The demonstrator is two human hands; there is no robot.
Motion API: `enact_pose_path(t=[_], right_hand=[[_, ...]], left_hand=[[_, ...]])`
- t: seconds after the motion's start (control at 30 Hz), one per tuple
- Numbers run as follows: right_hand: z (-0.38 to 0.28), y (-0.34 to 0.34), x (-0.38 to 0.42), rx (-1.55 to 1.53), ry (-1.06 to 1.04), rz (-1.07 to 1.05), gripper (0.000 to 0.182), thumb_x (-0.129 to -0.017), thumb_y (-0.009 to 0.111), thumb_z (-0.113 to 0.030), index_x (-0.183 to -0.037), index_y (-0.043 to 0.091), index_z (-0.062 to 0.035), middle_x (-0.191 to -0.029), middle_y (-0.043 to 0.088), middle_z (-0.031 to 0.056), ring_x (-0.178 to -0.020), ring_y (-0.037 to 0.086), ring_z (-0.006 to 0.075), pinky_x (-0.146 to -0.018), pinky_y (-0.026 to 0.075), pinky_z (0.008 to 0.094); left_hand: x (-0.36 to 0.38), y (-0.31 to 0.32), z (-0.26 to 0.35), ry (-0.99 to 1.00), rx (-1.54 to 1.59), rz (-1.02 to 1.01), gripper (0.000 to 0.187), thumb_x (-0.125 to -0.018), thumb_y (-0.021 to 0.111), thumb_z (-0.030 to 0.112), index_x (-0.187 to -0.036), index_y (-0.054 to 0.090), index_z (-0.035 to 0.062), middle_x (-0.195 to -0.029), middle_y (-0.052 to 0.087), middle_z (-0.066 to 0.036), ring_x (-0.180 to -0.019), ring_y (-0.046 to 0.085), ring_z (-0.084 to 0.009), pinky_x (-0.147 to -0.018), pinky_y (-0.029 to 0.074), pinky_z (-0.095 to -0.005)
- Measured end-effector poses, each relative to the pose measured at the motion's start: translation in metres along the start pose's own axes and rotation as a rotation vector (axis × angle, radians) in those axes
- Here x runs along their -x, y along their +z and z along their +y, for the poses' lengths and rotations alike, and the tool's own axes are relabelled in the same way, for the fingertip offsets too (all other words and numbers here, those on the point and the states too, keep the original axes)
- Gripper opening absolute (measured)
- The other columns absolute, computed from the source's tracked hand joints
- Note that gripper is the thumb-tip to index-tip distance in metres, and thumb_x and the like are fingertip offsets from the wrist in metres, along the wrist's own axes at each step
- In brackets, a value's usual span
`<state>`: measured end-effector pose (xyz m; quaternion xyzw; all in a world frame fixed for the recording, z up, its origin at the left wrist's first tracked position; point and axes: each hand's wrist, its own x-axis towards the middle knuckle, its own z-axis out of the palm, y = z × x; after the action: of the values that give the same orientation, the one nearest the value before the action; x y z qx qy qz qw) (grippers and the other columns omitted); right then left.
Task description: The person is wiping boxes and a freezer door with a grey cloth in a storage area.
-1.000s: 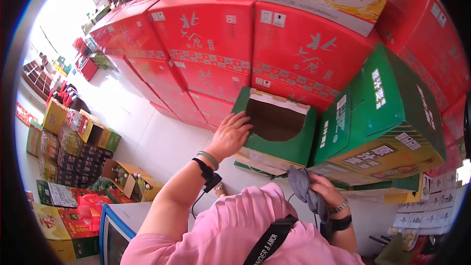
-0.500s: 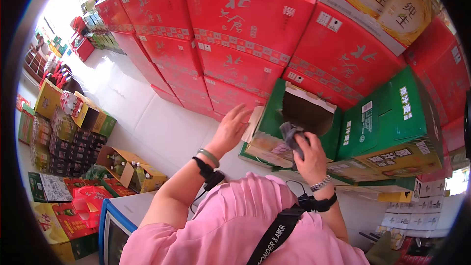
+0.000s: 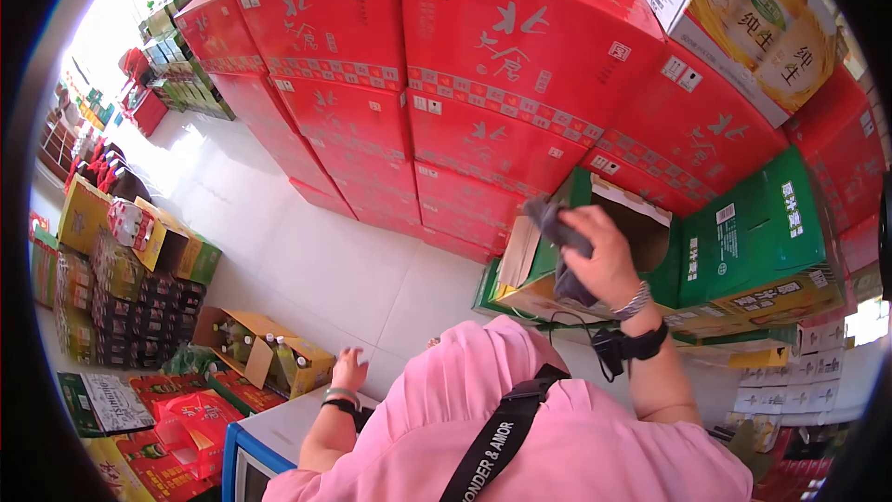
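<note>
Looking down from head height, the nearest thing is the person's own pink shirt, crossed by a black strap. The left hand [image 3: 348, 370] hangs low at the side, fingers loosely spread and holding nothing, just above the blue-edged corner of a white freezer cabinet [image 3: 255, 429].

The right hand [image 3: 609, 256], with a metal bracelet and a black wrist strap, is raised and closed around a bunched grey cloth [image 3: 557, 246]. The cloth sits at the front left edge of an opened green carton [image 3: 595, 265], whose cut-out top shows a dark brown inside. A closed green carton [image 3: 757, 228] stands touching it on the right.

To wipe well here, it seems best to keep the cloth bunched firmly in the palm, press along the carton's rim and drag in one direction, taking care not to snag the torn white flap.

Behind the green cartons rises a wall of stacked red cartons [image 3: 483, 84] with white characters. On the white tiled floor [image 3: 307, 260] to the left lies an open box of bottles [image 3: 265, 349].
</note>
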<state>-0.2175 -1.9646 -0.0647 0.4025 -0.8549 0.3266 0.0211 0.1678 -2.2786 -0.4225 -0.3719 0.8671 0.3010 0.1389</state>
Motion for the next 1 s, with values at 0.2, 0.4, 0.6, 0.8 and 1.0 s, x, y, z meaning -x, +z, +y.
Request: enact_pose_path(t=[0.2, 0.4, 0.6, 0.8, 1.0], right_hand=[[-0.038, -0.062, -0.101, 0.141, -0.291, 0.605, 0.042, -0.083, 0.067, -0.001, -0.124, 0.062, -0.0045, -0.116, 0.060, 0.0167, -0.111, 0.061, 0.0344, -0.095, 0.049, 0.0389], [-0.021, -0.067, -0.228, 0.671, -0.489, 0.786, 0.045, -0.086, 0.072, -0.017, -0.130, 0.061, -0.0116, -0.127, 0.057, 0.0143, -0.116, 0.055, 0.0363, -0.102, 0.045, 0.0476], [-0.043, 0.015, -0.299, 0.737, -0.535, 0.828, 0.053, -0.084, 0.074, -0.021, -0.134, 0.059, -0.0217, -0.137, 0.051, 0.0097, -0.124, 0.050, 0.0323, -0.107, 0.041, 0.0476], [-0.074, 0.082, -0.362, 0.696, -0.688, 0.776, 0.053, -0.086, 0.070, -0.016, -0.138, 0.058, -0.0237, -0.140, 0.050, 0.0087, -0.128, 0.049, 0.0307, -0.111, 0.039, 0.0485], [-0.065, 0.085, -0.337, 0.700, -0.670, 0.656, 0.042, -0.092, 0.058, -0.011, -0.132, 0.063, -0.0229, -0.142, 0.052, 0.0058, -0.132, 0.050, 0.0274, -0.114, 0.036, 0.0525]], left_hand=[[0.021, 0.009, -0.066, -0.098, 0.033, -0.046, 0.045, -0.082, 0.072, 0.024, -0.124, 0.064, 0.0125, -0.134, 0.057, -0.019, -0.124, 0.056, -0.0353, -0.103, 0.047, -0.0436], [0.018, 0.026, -0.074, -0.154, 0.315, 0.031, 0.042, -0.083, 0.071, 0.023, -0.123, 0.064, 0.0116, -0.130, 0.058, -0.018, -0.121, 0.057, -0.0361, -0.101, 0.049, -0.0447], [0.019, 0.032, -0.065, -0.089, 0.227, 0.092, 0.041, -0.083, 0.072, 0.024, -0.122, 0.064, 0.0124, -0.125, 0.060, -0.018, -0.116, 0.059, -0.0373, -0.097, 0.050, -0.0454], [0.014, -0.004, -0.081, -0.108, 0.140, 0.092, 0.035, -0.084, 0.070, 0.025, -0.117, 0.065, 0.0118, -0.117, 0.062, -0.016, -0.111, 0.061, -0.0382, -0.094, 0.052, -0.0474], [-0.039, -0.081, -0.039, -0.295, 0.196, 0.106, 0.040, -0.086, 0.070, 0.025, -0.123, 0.064, 0.0116, -0.127, 0.062, -0.018, -0.119, 0.059, -0.0361, -0.100, 0.049, -0.0444]])
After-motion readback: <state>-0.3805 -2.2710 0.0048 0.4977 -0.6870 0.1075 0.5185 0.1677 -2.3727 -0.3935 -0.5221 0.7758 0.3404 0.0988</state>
